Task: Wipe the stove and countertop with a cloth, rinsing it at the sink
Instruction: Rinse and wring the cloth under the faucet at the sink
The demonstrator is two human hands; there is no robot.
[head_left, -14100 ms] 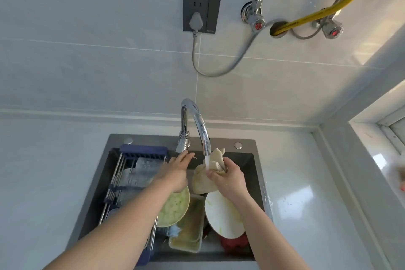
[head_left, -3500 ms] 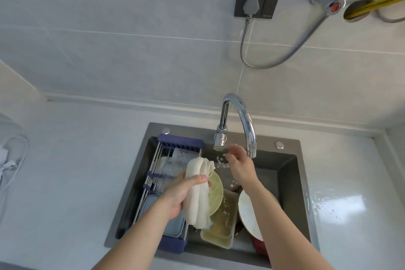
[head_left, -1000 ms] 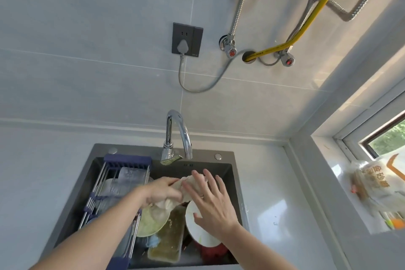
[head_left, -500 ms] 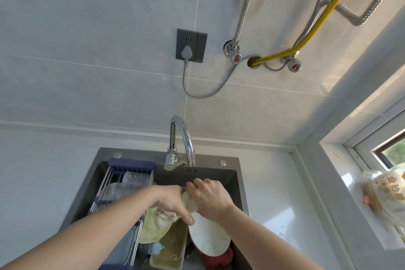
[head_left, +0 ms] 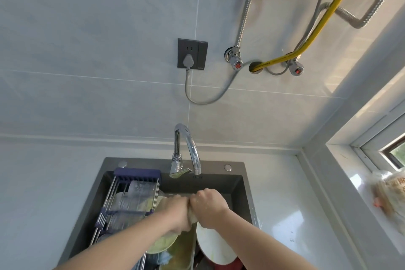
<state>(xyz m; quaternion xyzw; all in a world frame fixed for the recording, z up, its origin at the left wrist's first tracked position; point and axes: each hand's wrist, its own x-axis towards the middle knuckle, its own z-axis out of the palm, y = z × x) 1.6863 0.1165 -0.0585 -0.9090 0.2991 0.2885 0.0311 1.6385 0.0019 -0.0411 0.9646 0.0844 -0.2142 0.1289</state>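
Head view: the cloth (head_left: 191,217) was clenched between left hand (head_left: 177,212) and right hand (head_left: 209,207), fingers wrapped tight, held over the sink (head_left: 241,184) below the dry tap (head_left: 186,151), presumably so wrung water drained away from the tabletop (head_left: 285,204)

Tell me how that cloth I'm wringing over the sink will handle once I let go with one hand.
The cloth, bunched between left hand and right hand, probably flops limp. Being squeezed over the sink, it's likely wet, heavy and may drip.
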